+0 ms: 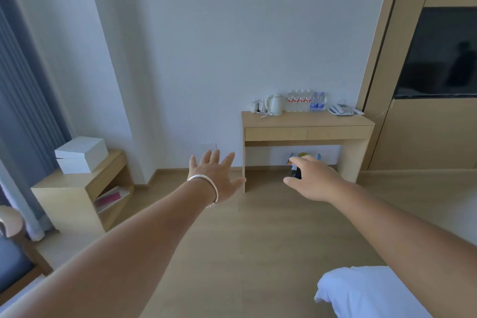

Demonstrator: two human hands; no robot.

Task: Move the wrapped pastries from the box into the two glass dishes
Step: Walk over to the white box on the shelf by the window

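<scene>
Pastries and glass dishes were nowhere in view; only a white box [81, 154] sat on the side cabinet [77, 188], so nothing looked begun. My left hand [214, 175] was spread empty; my right hand [313, 179] gripped a small dark object [296, 172].

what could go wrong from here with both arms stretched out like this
1. The right hand already grips a small dark object, so it is not free to pick anything up and could drop it.
2. No pastries or glass dishes are in view; the only box is the white box on the side cabinet, away from both hands.
3. The open left hand is near the desk and might knock its leg.
</scene>
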